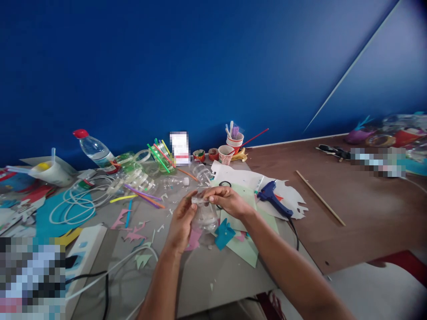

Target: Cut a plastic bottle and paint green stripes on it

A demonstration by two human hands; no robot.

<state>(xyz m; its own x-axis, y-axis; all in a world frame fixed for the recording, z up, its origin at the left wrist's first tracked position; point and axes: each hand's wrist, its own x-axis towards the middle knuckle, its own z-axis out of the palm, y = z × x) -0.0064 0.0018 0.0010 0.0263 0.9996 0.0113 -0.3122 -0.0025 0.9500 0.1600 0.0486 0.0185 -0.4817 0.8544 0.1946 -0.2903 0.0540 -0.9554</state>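
Note:
A clear plastic bottle piece (206,221) is between my hands, its wider part towards me and its narrow, whitish end (199,201) higher up. My left hand (182,222) is closed around the left side of that end, thumb pressed against it. From the right, my right hand (227,201) pinches the same end with thumb and fingers. Its fingers partly cover the rim, so I cannot see exactly what it grips. Just right of the bottle piece lies a blue paper cutout (224,234), over pale green paper (248,251). Pink paper (194,240) shows behind it.
A blue glue gun (275,200) rests on torn white paper (295,209), its black cord trailing off. Left are a power strip (87,249), coiled white cable (71,209), paper scraps and a red-capped bottle (96,149). Paper cups (226,154) stand by the wall; a wooden stick (320,198) lies right.

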